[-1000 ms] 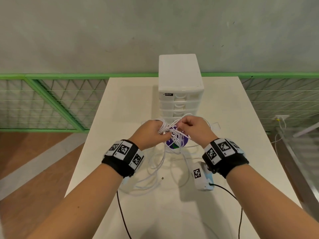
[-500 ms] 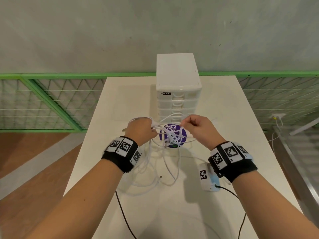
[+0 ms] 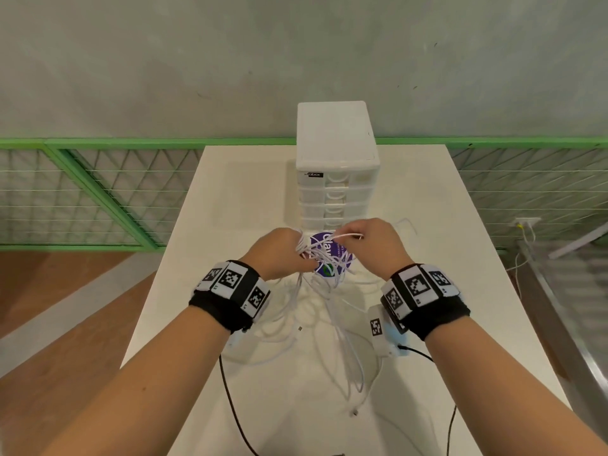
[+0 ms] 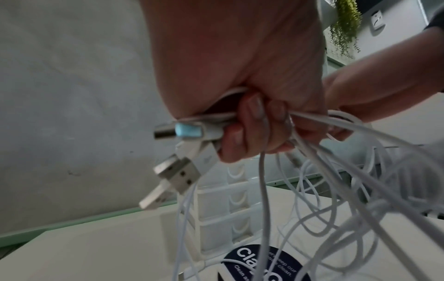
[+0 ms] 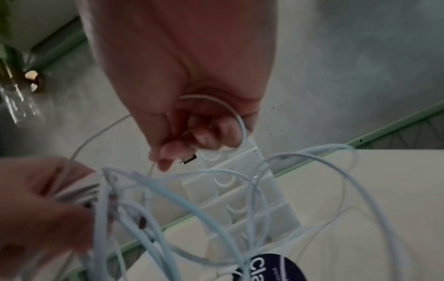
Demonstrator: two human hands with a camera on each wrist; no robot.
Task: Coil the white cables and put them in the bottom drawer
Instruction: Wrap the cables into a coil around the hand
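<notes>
White cables hang in a loose tangle between the two hands above the near middle of the counter, with long loops trailing down onto its surface toward the near edge. Judging from this, the coiling is only begun: no tidy coil exists yet, and the drawer unit at the far side has all its drawers closed, so the bottom drawer has yet to be opened and filled. The left hand is closed in a fist round a gathered bunch of strands, with several plug ends sticking out past its fingers. The right hand, just to the right of it and close to the drawer fronts, pinches a single strand between curled fingers and thumb. A round purple sticker lies on the counter under the bundle.
</notes>
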